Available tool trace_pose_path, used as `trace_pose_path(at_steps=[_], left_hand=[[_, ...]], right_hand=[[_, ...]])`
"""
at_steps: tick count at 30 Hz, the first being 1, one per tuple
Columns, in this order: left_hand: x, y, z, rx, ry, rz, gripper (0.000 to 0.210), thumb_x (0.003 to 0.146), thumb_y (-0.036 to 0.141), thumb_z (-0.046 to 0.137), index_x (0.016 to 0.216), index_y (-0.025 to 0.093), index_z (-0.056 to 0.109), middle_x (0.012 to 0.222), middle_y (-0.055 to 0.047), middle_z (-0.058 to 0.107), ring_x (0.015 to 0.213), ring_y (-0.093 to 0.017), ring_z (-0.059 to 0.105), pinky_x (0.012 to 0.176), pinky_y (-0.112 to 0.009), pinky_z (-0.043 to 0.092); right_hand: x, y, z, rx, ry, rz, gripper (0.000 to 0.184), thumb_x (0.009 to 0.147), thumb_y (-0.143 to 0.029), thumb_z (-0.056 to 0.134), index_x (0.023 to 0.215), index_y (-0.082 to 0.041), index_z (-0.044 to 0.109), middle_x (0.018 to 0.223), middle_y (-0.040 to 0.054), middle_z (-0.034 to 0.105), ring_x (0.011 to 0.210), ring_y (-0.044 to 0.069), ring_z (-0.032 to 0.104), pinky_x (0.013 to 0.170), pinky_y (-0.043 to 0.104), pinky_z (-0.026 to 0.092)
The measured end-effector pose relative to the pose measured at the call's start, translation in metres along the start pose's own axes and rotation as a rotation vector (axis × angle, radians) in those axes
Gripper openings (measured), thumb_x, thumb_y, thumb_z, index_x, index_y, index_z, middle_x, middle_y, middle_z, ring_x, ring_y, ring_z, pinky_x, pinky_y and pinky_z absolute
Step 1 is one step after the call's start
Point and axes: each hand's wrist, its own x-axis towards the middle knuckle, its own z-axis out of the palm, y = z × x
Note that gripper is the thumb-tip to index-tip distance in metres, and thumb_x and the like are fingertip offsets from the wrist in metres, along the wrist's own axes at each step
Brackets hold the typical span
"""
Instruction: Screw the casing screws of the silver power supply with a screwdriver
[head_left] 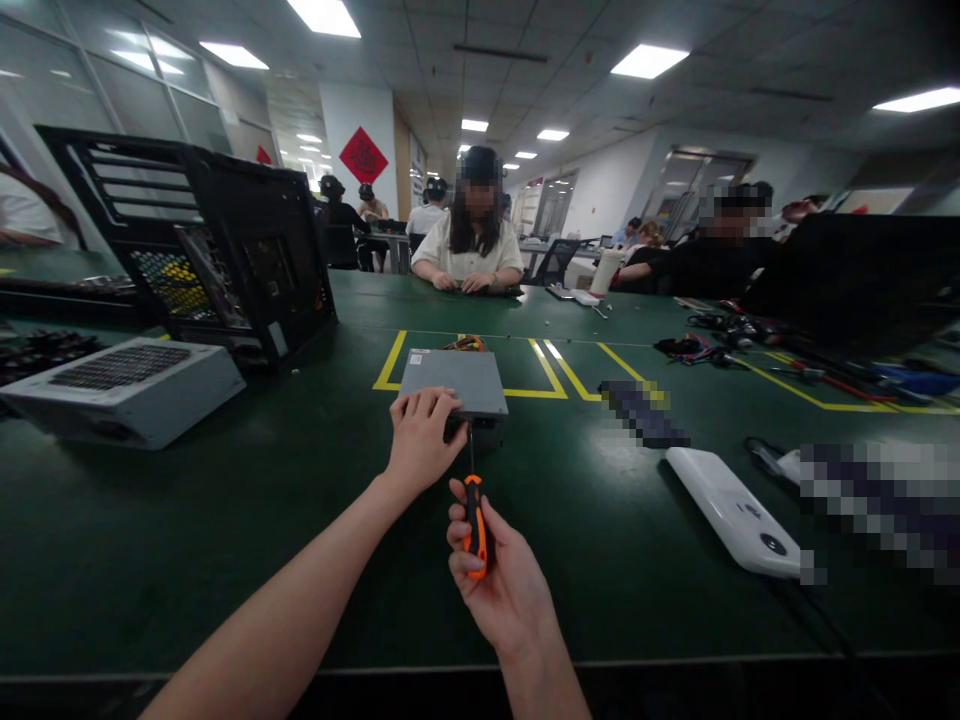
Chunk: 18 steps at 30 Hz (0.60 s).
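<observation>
A grey metal computer power supply lies on the green table in front of me, coloured wires showing behind its far edge. My left hand holds it at the near left corner, fingers bent over the top and thumb down by the near side. In my right hand is a screwdriver with an orange and black handle. Its thin shaft points away from me to the near side of the power supply, beside my left thumb. The tip's exact contact is hidden.
To the left stand a black computer case and a second power supply. At right lie a white power bank with a cable, a blurred dark object and tangled cables. A person sits across the table.
</observation>
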Motion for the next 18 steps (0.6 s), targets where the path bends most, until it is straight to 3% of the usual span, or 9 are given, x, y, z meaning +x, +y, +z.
trace_pose_path(at_steps=[5, 11, 15, 18], left_hand=[[0.0000, -0.0006, -0.0003, 0.000, -0.007, 0.001, 0.018, 0.077, 0.025, 0.055, 0.094, 0.023, 0.052, 0.111, -0.005, 0.056, 0.106, -0.023, 0.047, 0.091, -0.041, 0.027], [0.0000, -0.0016, 0.0006, -0.003, -0.005, -0.001, 0.017, 0.076, 0.025, 0.056, 0.093, 0.023, 0.052, 0.111, -0.005, 0.056, 0.106, -0.022, 0.047, 0.091, -0.040, 0.026], [0.0000, -0.0021, 0.0013, 0.007, -0.008, -0.002, 0.018, 0.076, 0.025, 0.057, 0.093, 0.022, 0.053, 0.111, -0.005, 0.056, 0.107, -0.022, 0.047, 0.091, -0.040, 0.026], [0.0000, -0.0021, 0.0012, 0.004, -0.007, 0.002, 0.018, 0.075, 0.025, 0.057, 0.093, 0.022, 0.053, 0.111, -0.005, 0.056, 0.107, -0.022, 0.047, 0.091, -0.040, 0.026]], right_hand=[[0.0008, 0.0002, -0.0025, 0.071, 0.010, -0.047, 0.018, 0.089, -0.017, 0.040, 0.084, -0.008, 0.055, 0.070, 0.0033, 0.052, 0.048, 0.002, 0.045, 0.032, 0.007, 0.028], [0.0015, 0.0016, -0.0027, 0.020, -0.010, -0.007, 0.026, 0.092, -0.023, 0.035, 0.096, -0.007, 0.055, 0.070, 0.0037, 0.052, 0.050, 0.003, 0.047, 0.035, 0.009, 0.036], [0.0019, 0.0017, -0.0009, 0.068, 0.038, -0.053, 0.020, 0.090, -0.019, 0.039, 0.088, -0.008, 0.054, 0.071, 0.0036, 0.051, 0.048, 0.002, 0.044, 0.032, 0.006, 0.030], [0.0020, 0.0010, -0.0013, 0.064, 0.045, -0.022, 0.018, 0.090, -0.018, 0.040, 0.088, -0.007, 0.054, 0.073, 0.0042, 0.052, 0.052, 0.002, 0.047, 0.036, 0.007, 0.035]])
